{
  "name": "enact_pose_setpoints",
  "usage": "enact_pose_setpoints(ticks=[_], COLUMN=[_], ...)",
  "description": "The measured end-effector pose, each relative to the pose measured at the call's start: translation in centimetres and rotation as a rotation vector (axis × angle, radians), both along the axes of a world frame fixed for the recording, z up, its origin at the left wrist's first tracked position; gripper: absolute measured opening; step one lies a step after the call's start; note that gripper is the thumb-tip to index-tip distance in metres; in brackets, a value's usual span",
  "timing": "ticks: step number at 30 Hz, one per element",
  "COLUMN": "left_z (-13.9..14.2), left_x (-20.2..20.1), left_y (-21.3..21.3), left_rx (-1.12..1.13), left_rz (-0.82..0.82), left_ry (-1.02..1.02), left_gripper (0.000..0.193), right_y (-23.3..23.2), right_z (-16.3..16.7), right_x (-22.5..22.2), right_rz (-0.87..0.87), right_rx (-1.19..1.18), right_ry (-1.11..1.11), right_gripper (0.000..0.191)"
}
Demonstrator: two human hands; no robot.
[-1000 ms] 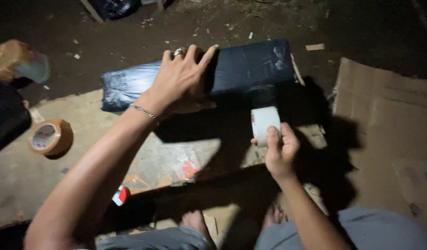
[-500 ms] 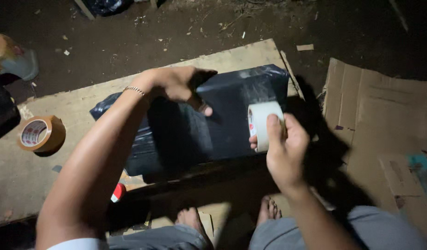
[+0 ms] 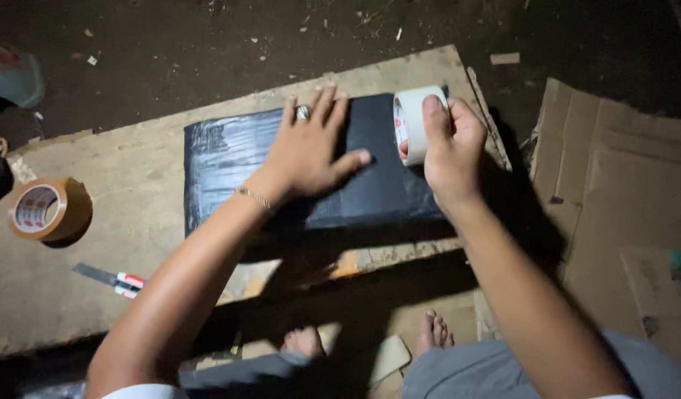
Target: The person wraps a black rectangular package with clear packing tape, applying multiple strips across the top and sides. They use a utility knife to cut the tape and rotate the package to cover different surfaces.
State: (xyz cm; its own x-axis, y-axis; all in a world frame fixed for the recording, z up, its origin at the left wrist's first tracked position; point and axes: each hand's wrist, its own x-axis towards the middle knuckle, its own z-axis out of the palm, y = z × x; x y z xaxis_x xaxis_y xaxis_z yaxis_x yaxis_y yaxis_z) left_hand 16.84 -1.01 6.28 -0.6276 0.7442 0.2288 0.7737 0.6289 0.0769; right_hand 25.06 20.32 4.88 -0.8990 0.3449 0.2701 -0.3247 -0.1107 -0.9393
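Parcel, flat, black plastic-wrapped, now laid flat; open left hand presses it, right hand grips white tape roll, repositioned for taping.

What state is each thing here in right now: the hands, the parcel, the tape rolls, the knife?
Left hand: flat, pressing on the black parcel.
Right hand: closed around the white tape roll.
Black parcel: wrapped in shiny plastic, lying flat on the board.
White tape roll: held upright at the parcel's right end.
Brown tape roll: lying aside, untouched.
Knife: blade out, lying loose.
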Motion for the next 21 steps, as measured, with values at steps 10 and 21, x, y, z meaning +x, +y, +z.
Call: enact_pose_setpoints(ticks=[10,21], left_z=[-3.3,-0.4], left_x=[10.8,9.4], left_y=[1.2,2.8], left_rx=[-0.139,-0.094], left_rz=[0.071,0.066], left_ry=[0.333,-0.02], left_gripper=[0.075,0.127], right_y=[0.5,0.5], right_z=[1.1,1.2], right_x=[4.3,8.0], right_rz=[0.098,0.138], right_rx=[0.223,0.268], right_ry=[-0.024,0.166], right_gripper=[0.035,0.022])
